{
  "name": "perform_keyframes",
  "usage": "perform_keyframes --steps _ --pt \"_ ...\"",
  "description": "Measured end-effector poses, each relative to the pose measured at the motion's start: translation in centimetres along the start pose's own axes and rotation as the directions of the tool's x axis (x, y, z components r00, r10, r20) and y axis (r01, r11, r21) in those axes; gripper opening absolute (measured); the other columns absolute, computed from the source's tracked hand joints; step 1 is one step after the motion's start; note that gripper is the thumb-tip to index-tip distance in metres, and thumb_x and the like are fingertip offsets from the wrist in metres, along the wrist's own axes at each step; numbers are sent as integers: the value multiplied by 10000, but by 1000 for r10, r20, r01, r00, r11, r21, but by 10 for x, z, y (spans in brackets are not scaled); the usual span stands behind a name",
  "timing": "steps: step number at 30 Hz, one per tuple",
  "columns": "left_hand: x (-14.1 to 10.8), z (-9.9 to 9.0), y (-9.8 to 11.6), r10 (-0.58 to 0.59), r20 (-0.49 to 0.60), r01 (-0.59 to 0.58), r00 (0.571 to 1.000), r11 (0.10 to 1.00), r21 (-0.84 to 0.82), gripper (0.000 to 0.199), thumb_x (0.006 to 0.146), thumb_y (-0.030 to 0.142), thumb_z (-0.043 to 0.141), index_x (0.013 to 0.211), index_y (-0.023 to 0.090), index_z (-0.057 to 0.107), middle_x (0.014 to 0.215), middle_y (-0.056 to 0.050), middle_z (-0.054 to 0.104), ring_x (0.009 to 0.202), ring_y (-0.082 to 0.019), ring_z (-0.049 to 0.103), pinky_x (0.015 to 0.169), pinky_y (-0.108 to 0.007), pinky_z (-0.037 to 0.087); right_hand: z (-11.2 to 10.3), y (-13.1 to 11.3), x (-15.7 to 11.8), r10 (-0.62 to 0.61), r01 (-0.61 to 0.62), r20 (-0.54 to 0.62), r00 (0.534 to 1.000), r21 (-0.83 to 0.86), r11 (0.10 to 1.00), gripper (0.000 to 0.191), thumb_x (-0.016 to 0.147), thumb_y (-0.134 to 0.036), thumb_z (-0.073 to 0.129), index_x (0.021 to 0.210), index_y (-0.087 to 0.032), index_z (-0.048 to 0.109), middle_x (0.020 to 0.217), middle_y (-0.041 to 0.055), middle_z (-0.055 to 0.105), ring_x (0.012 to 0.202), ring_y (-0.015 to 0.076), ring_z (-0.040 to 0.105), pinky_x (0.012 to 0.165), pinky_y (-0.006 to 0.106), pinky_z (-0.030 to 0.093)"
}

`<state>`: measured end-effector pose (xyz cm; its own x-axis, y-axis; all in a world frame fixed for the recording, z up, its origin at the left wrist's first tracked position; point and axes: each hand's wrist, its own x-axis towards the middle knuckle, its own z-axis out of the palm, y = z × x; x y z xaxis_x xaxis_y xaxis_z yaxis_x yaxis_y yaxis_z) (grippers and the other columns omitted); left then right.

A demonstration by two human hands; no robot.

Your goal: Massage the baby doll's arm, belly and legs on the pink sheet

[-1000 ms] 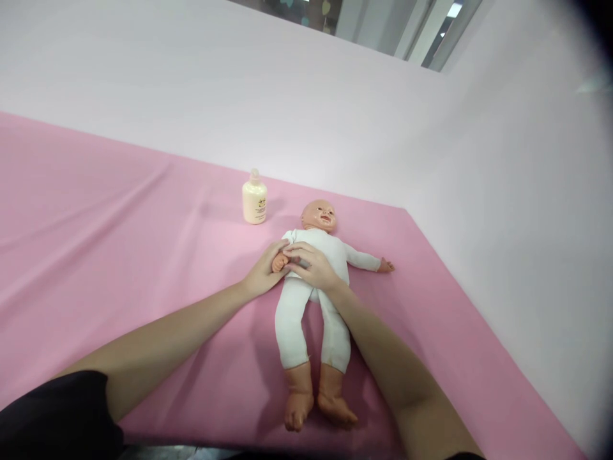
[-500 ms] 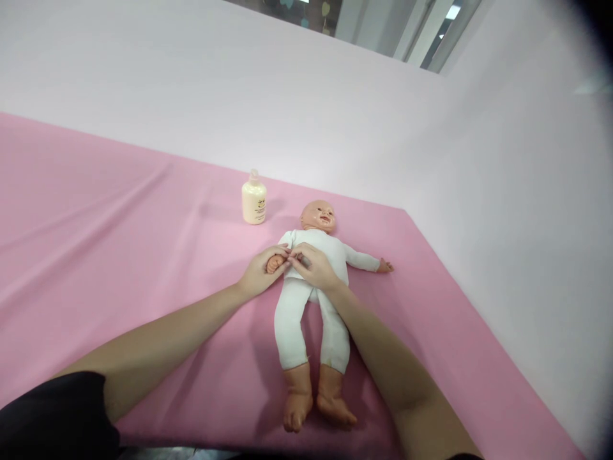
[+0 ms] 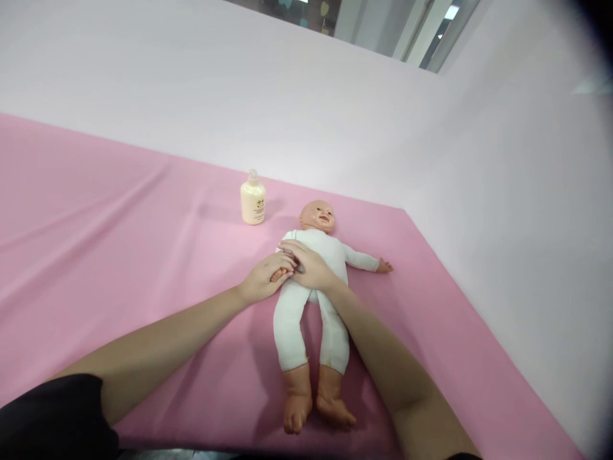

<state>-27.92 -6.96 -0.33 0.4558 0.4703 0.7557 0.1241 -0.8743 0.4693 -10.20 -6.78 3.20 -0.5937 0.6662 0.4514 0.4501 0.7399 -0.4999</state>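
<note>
Head view showed me a baby doll [image 3: 313, 281] in a white suit, lying on its back on the pink cloth [image 3: 119, 223], head towards the cream lotion bottle [image 3: 252, 201]. My left hand [image 3: 262, 280] was curled around the doll's small hand, holding it; my right hand [image 3: 309, 267] lay flat over that arm and chest, fingers loosely spread. I judged this a rubbing step on the doll's arm; the next stroke needed light, even pressure.

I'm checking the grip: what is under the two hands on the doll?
The doll's small hand peeks between left hand and right hand; its arm is covered.
</note>
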Motion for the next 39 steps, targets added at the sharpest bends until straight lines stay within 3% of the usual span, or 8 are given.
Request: perform_keyframes --steps 3,7,14,19,26,34,39 --pt "1 0 1 99 24 -101 995 992 72 82 879 148 509 923 181 570 952 -76 656 963 -163 615 860 -344 531 0 0 0 -1 2 66 998 -12 1000 645 701 -125 564 1323 -205 414 1258 90 548 1113 215 551 941 363 452" --pt "3 -1 4 184 62 -191 981 973 129 108 880 125 490 943 186 552 971 -78 642 973 -166 599 867 -363 527 0 -1 1 -3 4 56 998 -26 1000 628 718 -180 595 1318 -211 413 1214 91 561 1091 214 553 918 356 455" --pt "3 -2 9 226 104 -242 969 953 185 180 867 97 468 1010 185 535 1010 -83 608 1012 -176 565 940 -405 485 -1 -2 2 -35 36 43 998 -5 999 340 723 -163 552 1059 -194 515 1062 67 573 988 198 540 872 337 448" --pt "1 -1 12 187 124 -214 974 940 266 286 858 112 465 1126 204 503 1175 -100 559 1153 -224 493 996 -461 433 2 3 2 7 -7 -3 1000 -10 1000 285 690 -174 562 963 -203 485 965 39 541 908 188 531 821 323 446" --pt "0 1 9 90 110 -118 990 955 273 512 868 172 466 1357 187 315 1316 -165 447 1269 -279 404 1020 -516 400 1 4 -2 142 -145 -87 986 -35 989 239 714 -277 614 898 -215 474 920 13 511 831 176 528 760 306 451" --pt "-1 3 8 69 54 -80 996 961 264 591 853 162 496 1393 208 262 1277 -155 438 1236 -284 412 1015 -515 403 0 6 -3 -34 37 -112 993 21 999 203 771 -246 603 963 -201 557 1053 58 548 958 184 562 856 317 467" --pt "-1 2 3 13 11 -15 1000 980 198 657 822 172 534 1405 197 233 1339 -175 373 1273 -297 371 1042 -531 376 -4 1 -4 -62 61 -95 994 -15 998 204 795 -336 640 949 -212 588 1073 70 574 982 196 570 877 337 480"
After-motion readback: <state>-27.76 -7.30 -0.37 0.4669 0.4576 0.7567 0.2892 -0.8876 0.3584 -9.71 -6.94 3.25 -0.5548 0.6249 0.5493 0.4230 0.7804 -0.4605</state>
